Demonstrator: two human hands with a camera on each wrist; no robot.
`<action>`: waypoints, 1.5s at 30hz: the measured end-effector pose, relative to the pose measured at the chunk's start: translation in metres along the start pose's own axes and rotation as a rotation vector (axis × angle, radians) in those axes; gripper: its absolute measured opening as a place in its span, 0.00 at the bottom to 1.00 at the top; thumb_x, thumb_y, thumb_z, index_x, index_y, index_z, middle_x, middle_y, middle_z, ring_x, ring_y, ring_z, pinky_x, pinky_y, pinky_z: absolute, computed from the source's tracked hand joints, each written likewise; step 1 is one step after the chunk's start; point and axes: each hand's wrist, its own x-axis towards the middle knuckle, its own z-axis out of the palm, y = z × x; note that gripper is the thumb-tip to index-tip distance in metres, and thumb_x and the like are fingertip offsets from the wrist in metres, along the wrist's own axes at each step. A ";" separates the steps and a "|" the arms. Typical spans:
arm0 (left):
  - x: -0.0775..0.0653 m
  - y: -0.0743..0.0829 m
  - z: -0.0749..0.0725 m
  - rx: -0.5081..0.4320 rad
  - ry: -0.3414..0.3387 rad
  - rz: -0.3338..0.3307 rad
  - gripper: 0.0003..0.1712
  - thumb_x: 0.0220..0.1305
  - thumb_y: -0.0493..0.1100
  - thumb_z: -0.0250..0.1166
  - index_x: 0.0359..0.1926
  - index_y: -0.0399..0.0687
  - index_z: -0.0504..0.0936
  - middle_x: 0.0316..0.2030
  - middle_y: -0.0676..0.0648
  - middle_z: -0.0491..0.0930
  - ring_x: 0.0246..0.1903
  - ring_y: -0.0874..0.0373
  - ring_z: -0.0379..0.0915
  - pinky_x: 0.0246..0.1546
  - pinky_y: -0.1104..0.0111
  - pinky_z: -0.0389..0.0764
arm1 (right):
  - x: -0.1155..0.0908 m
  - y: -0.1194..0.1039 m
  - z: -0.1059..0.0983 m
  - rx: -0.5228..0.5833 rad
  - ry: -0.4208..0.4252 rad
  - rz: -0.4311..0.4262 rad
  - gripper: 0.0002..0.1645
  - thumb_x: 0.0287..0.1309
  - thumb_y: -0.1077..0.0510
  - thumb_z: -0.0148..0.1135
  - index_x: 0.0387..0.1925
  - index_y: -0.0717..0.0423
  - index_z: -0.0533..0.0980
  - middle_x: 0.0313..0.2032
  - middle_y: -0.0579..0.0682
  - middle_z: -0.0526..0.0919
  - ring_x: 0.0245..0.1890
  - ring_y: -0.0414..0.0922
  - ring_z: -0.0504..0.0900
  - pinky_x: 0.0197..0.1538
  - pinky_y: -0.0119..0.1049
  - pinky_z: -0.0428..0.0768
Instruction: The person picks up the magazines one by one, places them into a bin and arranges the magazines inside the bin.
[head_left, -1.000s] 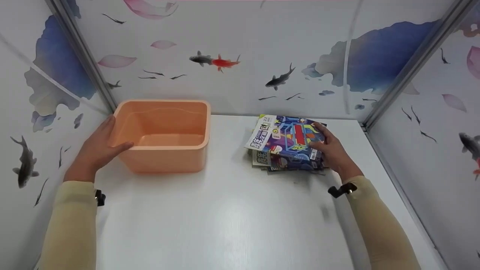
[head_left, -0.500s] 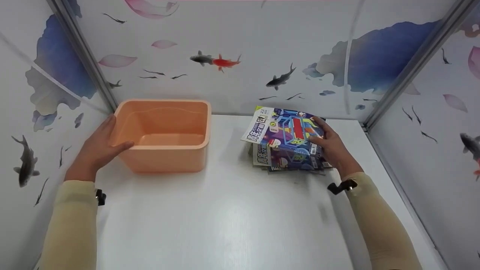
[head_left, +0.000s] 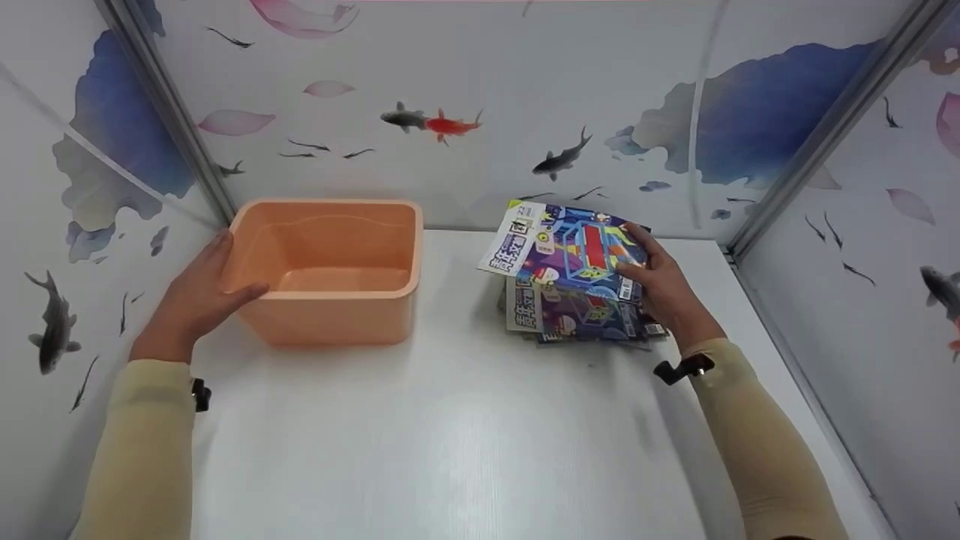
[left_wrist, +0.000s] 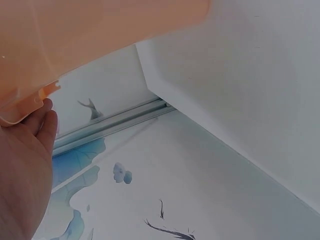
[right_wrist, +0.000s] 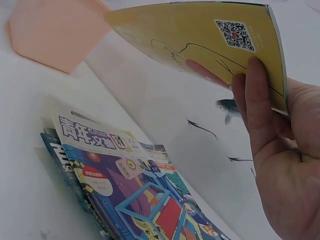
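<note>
An orange plastic basin [head_left: 337, 319] stands at the back left of the table. My left hand [head_left: 196, 300] grips its left rim, thumb over the front edge; the left wrist view shows the fingers [left_wrist: 47, 127] under the rim. My right hand [head_left: 667, 289] pinches a colourful magazine [head_left: 566, 247] by its right edge and holds it raised. Its yellow back cover [right_wrist: 200, 40], with a QR code, faces down in the right wrist view. Below it lies a stack of similar magazines [right_wrist: 145, 200], the top one with a purple and blue cover.
The white table [head_left: 450, 435] runs up to a back wall [head_left: 480, 172] printed with fish and petals. Side walls with metal corner posts [head_left: 169, 112] close in on the left and right. A dark camera mount [head_left: 682, 369] sits on the right wrist.
The magazine in my right hand has risen off the stack and shifted slightly left, uncovering more of the magazine below. My left hand and the basin have stayed in place.
</note>
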 end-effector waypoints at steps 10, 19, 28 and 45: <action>-0.002 0.004 0.000 -0.027 -0.004 -0.044 0.73 0.66 0.76 0.71 0.91 0.63 0.32 0.90 0.46 0.36 0.84 0.27 0.45 0.74 0.21 0.52 | 0.002 -0.015 0.011 0.025 0.002 -0.018 0.54 0.68 0.57 0.79 0.85 0.22 0.64 0.80 0.55 0.59 0.67 0.55 0.80 0.61 0.46 0.88; -0.003 0.003 -0.002 -0.005 0.000 0.009 0.70 0.70 0.73 0.70 0.92 0.54 0.35 0.90 0.42 0.37 0.85 0.28 0.43 0.76 0.23 0.52 | 0.006 -0.022 0.025 0.069 -0.013 -0.060 0.53 0.70 0.60 0.77 0.86 0.28 0.62 0.78 0.55 0.61 0.67 0.54 0.79 0.61 0.44 0.88; -0.001 0.003 0.000 -0.005 0.003 -0.014 0.71 0.68 0.75 0.70 0.92 0.56 0.34 0.90 0.42 0.37 0.84 0.27 0.44 0.74 0.21 0.52 | 0.010 -0.027 0.039 0.074 -0.035 -0.059 0.52 0.71 0.60 0.77 0.86 0.28 0.63 0.77 0.57 0.64 0.65 0.55 0.83 0.60 0.45 0.89; -0.002 0.002 0.000 0.000 0.002 -0.012 0.71 0.69 0.75 0.69 0.91 0.56 0.33 0.90 0.42 0.36 0.85 0.27 0.43 0.75 0.22 0.52 | 0.014 -0.038 0.071 0.124 -0.113 -0.072 0.50 0.71 0.62 0.76 0.85 0.29 0.65 0.77 0.58 0.66 0.66 0.59 0.83 0.60 0.50 0.89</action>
